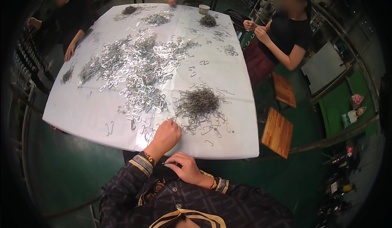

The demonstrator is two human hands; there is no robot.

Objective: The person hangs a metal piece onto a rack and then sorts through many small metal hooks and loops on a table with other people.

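My left hand (166,135) reaches over the near edge of the table, its fingers bent together at the lower left fringe of a pile of thin dark bent wires (200,102). Whatever its fingertips hold, if anything, is hidden. Close in front of my body, just off the table edge, my right hand (187,169) is pinched, with a small dark tip showing at its thumb; the piece is too small to name. Beyond my left hand spreads a large heap of shiny silver hook-shaped metal pieces (141,79).
A white-covered table (85,124) bears smaller heaps too, and a paper cup (203,9) at its far edge. Co-workers sit or stand at the left, far side and right (288,34). Wooden stools (277,132) are at the right. Racks of hanging pieces stand at left.
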